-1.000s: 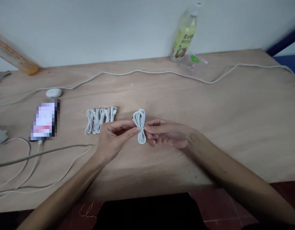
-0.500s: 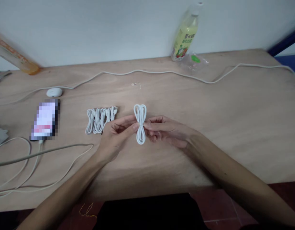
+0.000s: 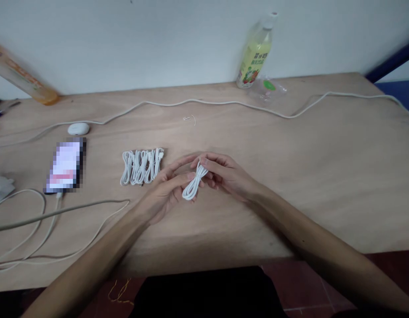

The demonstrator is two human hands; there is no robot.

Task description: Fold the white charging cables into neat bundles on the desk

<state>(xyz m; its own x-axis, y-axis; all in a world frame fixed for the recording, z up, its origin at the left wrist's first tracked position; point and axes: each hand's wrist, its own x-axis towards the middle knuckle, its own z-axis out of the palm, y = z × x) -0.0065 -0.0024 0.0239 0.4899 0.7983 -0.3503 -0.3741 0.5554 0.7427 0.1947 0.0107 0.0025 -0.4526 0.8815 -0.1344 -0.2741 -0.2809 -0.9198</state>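
Note:
A bundle of white cable point(image 3: 193, 184), folded into loops and tied at its middle, is held between both hands above the table. My left hand point(image 3: 167, 187) pinches it from the left, thumb on its front. On the other side, my right hand point(image 3: 226, 172) grips its upper end, and the fingers cover the top loops. The bundle tilts, its lower loops pointing down and left. Just left of my hands lies a row of several similar tied white cables point(image 3: 141, 167), side by side on the wooden table point(image 3: 257, 212).
A phone point(image 3: 65, 165) with a charging lead and a white earphone case point(image 3: 78, 128) lie at the left. One long white cord point(image 3: 231, 103) crosses the back. A yellow-green bottle point(image 3: 255, 59) and crumpled plastic point(image 3: 269, 88) stand by the wall; an orange bottle point(image 3: 28, 79) leans far left.
The cable bundle has turned from upright to tilted, its top going right. My right hand has shifted up to cover its upper loops.

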